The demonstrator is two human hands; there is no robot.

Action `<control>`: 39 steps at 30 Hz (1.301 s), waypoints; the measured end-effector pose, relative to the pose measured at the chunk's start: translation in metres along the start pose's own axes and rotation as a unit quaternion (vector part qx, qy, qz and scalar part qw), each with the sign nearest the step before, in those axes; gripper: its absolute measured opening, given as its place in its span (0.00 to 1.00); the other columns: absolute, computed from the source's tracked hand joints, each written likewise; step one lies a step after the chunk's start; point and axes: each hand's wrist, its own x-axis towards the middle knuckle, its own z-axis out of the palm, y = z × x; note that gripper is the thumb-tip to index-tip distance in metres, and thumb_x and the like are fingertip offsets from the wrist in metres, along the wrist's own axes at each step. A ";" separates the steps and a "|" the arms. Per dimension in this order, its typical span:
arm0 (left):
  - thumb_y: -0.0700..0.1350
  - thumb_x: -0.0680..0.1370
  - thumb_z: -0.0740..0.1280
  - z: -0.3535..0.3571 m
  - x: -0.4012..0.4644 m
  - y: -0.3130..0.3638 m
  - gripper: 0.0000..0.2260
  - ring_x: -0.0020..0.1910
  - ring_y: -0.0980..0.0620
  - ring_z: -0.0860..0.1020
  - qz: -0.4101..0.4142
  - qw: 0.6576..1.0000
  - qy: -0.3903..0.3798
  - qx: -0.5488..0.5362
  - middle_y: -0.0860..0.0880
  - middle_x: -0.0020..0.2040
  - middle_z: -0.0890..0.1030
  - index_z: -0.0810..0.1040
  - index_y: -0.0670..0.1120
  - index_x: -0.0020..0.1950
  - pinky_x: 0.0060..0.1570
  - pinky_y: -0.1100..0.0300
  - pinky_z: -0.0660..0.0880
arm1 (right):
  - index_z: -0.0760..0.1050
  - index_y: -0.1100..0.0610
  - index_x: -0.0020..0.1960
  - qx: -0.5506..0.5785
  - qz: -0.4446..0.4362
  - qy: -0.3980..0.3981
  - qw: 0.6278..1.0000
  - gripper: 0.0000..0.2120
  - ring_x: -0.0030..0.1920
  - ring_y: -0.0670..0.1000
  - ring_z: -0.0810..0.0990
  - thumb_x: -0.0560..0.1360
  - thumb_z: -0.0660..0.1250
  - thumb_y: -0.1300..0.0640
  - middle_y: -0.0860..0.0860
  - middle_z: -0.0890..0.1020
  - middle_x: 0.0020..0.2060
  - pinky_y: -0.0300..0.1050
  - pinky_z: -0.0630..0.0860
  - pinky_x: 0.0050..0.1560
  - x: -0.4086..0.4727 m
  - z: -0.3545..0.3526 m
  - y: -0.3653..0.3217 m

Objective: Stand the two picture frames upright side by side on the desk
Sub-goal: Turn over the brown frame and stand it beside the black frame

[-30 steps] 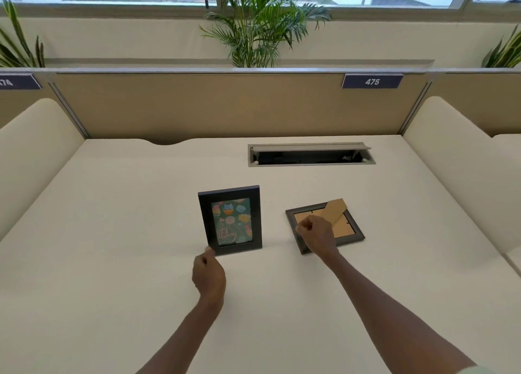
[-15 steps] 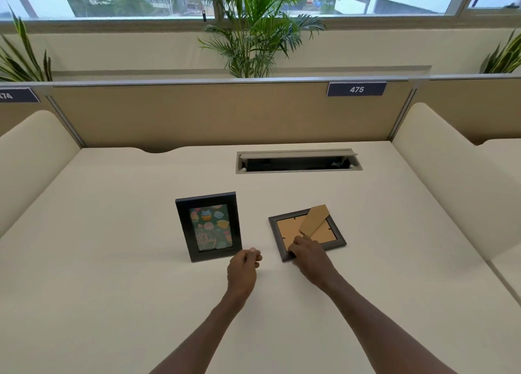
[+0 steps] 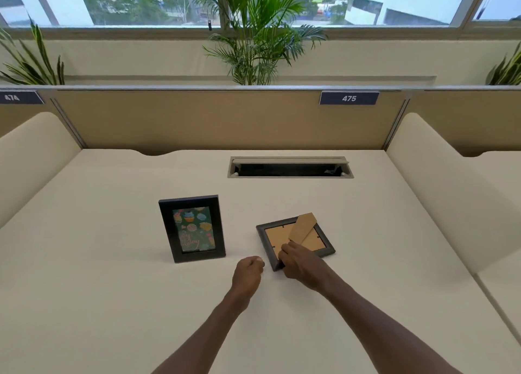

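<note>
A black picture frame with a cupcake print stands upright on the cream desk, left of centre. To its right a second dark frame lies face down, its brown backing up and its cardboard stand flap raised. My right hand grips that frame's near left corner, fingers curled over the edge. Just left of it, my left hand rests as a loose fist on the desk, holding nothing and touching neither frame.
An open cable hatch is set into the desk behind the frames. A tan partition with a "475" label closes the back, and padded cream dividers flank both sides. Potted plants stand beyond the partition.
My left hand left the upright frame's lower corner and moved right, beside the flat frame. My right hand slid from the flat frame's top to its near left corner.
</note>
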 end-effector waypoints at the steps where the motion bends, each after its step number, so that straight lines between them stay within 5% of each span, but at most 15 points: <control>1: 0.40 0.79 0.61 0.006 -0.001 0.002 0.10 0.45 0.46 0.73 -0.004 1.000 -0.006 -0.007 0.41 0.42 0.75 0.73 0.43 0.38 0.45 0.52 0.67 | 0.75 0.60 0.46 0.005 -0.004 0.010 1.000 0.02 0.41 0.49 0.69 0.76 0.64 0.63 0.54 0.77 0.42 0.41 0.63 0.37 -0.001 -0.003 0.001; 5: 0.45 0.81 0.65 0.024 -0.002 0.009 0.12 0.45 0.47 0.82 -0.005 0.998 0.024 -0.053 0.42 0.44 0.85 0.84 0.42 0.43 0.49 0.53 0.79 | 0.76 0.59 0.48 0.039 -0.010 0.040 0.998 0.03 0.41 0.48 0.67 0.77 0.67 0.60 0.54 0.77 0.43 0.42 0.66 0.38 -0.005 -0.012 0.001; 9: 0.43 0.78 0.70 0.034 -0.004 0.012 0.08 0.39 0.52 0.83 -0.017 0.991 0.080 -0.103 0.45 0.40 0.85 0.84 0.45 0.39 0.36 0.63 0.78 | 0.76 0.57 0.52 0.074 0.009 0.055 0.996 0.07 0.46 0.49 0.72 0.75 0.69 0.58 0.52 0.78 0.47 0.44 0.76 0.44 -0.018 -0.017 0.003; 12: 0.42 0.77 0.71 0.039 -0.006 0.020 0.05 0.42 0.49 0.84 -0.023 0.988 0.086 -0.124 0.44 0.42 0.85 0.84 0.42 0.44 0.38 0.62 0.79 | 0.74 0.56 0.57 0.054 0.062 0.073 0.994 0.12 0.51 0.52 0.75 0.75 0.69 0.58 0.53 0.78 0.52 0.45 0.77 0.48 -0.029 -0.014 0.004; 16: 0.40 0.76 0.72 0.047 -0.013 0.035 0.05 0.44 0.44 0.86 -0.025 0.984 0.066 -0.165 0.40 0.43 0.86 0.83 0.42 0.40 0.45 0.56 0.81 | 0.77 0.61 0.57 0.004 0.166 0.113 0.980 0.11 0.50 0.57 0.80 0.74 0.70 0.63 0.57 0.81 0.50 0.49 0.80 0.45 -0.035 -0.018 0.009; 21: 0.42 0.76 0.73 0.055 -0.020 0.055 0.05 0.44 0.48 0.87 0.005 0.973 0.041 -0.227 0.42 0.43 0.87 0.83 0.42 0.42 0.45 0.59 0.82 | 0.79 0.62 0.56 -0.007 0.174 0.158 0.972 0.12 0.47 0.59 0.83 0.73 0.71 0.68 0.59 0.83 0.47 0.51 0.82 0.41 -0.033 -0.039 0.018; 26: 0.52 0.80 0.66 0.054 -0.020 0.063 0.15 0.50 0.50 0.85 0.086 0.984 0.032 -0.155 0.47 0.50 0.86 0.82 0.42 0.56 0.49 0.58 0.79 | 0.80 0.62 0.55 0.050 0.172 0.232 0.956 0.12 0.44 0.59 0.83 0.73 0.72 0.67 0.59 0.83 0.48 0.52 0.82 0.39 -0.031 -0.063 0.024; 32: 0.63 0.76 0.65 0.029 -0.010 0.072 0.36 0.73 0.44 0.68 0.134 0.988 0.047 -0.063 0.45 0.75 0.69 0.62 0.43 0.77 0.69 0.49 0.69 | 0.80 0.60 0.55 0.127 0.132 0.295 0.938 0.10 0.40 0.55 0.81 0.75 0.71 0.66 0.56 0.82 0.45 0.47 0.80 0.38 -0.030 -0.082 0.025; 36: 0.66 0.72 0.64 0.009 -0.002 0.078 0.36 0.74 0.46 0.68 0.204 0.979 -0.007 -0.001 0.44 0.73 0.72 0.68 0.45 0.73 0.71 0.46 0.68 | 0.81 0.61 0.52 0.199 0.105 0.328 0.917 0.07 0.38 0.49 0.78 0.74 0.72 0.65 0.53 0.82 0.43 0.38 0.75 0.41 -0.029 -0.093 0.022; 39: 0.63 0.72 0.68 0.002 -0.001 0.081 0.24 0.69 0.51 0.73 0.231 0.972 -0.047 -0.008 0.51 0.65 0.79 0.76 0.52 0.63 0.60 0.58 0.73 | 0.78 0.58 0.48 0.253 0.104 0.323 0.906 0.04 0.38 0.45 0.75 0.75 0.72 0.64 0.49 0.79 0.40 0.31 0.69 0.41 -0.026 -0.099 0.019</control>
